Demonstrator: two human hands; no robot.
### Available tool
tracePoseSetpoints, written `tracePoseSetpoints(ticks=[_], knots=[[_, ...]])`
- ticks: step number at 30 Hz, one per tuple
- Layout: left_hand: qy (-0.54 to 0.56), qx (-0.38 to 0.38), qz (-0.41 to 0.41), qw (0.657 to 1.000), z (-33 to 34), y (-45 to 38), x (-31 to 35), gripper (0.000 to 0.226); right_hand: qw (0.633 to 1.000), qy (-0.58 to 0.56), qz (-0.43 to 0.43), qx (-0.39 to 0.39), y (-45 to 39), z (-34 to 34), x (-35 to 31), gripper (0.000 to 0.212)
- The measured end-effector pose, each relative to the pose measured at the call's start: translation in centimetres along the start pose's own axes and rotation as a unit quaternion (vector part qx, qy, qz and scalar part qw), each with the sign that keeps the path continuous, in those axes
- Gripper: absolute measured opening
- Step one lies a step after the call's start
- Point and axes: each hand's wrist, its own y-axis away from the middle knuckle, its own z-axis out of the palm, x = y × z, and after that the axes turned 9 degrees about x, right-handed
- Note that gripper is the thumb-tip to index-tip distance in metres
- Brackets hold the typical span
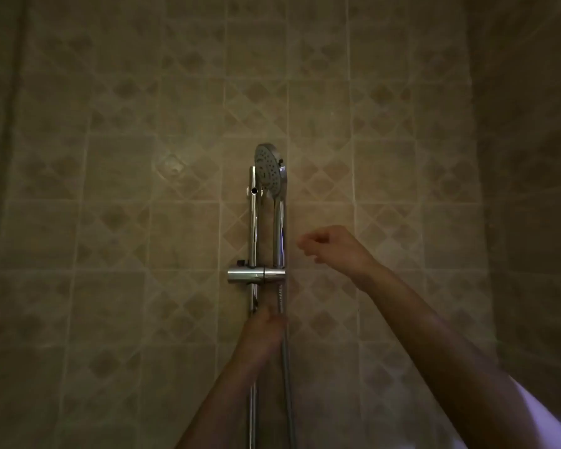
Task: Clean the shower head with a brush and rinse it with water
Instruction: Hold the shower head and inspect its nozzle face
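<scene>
Round perforated chrome shower head (268, 168)

Dim, yellowish light, brightest mid-wall – corners sink into shadow, soft blur, faint glints on chrome

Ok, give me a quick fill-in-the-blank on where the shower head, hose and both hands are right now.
1. The shower head sits in the holder on the chrome ____.
2. The hose hangs ____ the holder.
3. The left hand is low, at the rail and hose, while the ____ hand is beside the handle, not touching it.
4. No ____ is in either hand.

Missing words: rail; below; right; brush
</scene>
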Motion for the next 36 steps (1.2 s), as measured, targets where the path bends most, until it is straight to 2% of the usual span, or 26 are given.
tracePoseSetpoints(ticks=[3, 6, 8, 10, 13, 22, 29, 33, 36], knots=[[0.009, 0.020, -0.009, 1.000, 0.8, -0.3, -1.2, 0.015, 1.000, -0.006, -0.008, -0.022, -1.3, 1.4, -0.3, 0.024], [0.056, 0.038, -0.001, 0.998, 1.5, -1.0, -1.9, 0.024, 0.997, -0.045, 0.012, -0.065, -2.6, 3.4, -0.5, 0.007], [0.086, 0.053, 0.007, 0.995, 1.8, -1.4, -1.6, 0.021, 0.996, -0.068, 0.015, -0.055, -3.2, 4.5, -0.4, 0.008], [0.097, 0.053, 0.010, 0.994, 2.0, -1.4, -1.5, 0.018, 0.997, -0.071, 0.023, -0.023, -3.8, 5.4, 0.1, 0.022], [0.146, 0.038, -0.029, 0.988, 2.5, -1.9, -2.0, 0.029, 0.998, -0.062, 0.028, 0.015, -4.0, 6.1, 0.4, 0.034], [0.178, 0.047, -0.054, 0.981, 3.5, -3.5, -3.4, 0.043, 0.997, -0.061, 0.023, 0.031, -4.6, 7.1, 0.7, 0.018], [0.258, 0.064, -0.058, 0.962, 3.4, -3.5, -1.5, 0.032, 0.994, -0.099, 0.036, 0.036, -5.1, 6.9, 0.2, 0.026], [0.249, 0.072, -0.016, 0.966, 3.1, -4.1, -1.0, 0.035, 0.986, -0.152, 0.052, 0.041, -5.7, 5.8, -0.8, 0.030], [0.257, 0.060, -0.021, 0.964, 3.4, -4.1, -0.9, 0.035, 0.979, -0.185, 0.074, 0.047, -5.8, 5.0, -0.6, 0.025]])
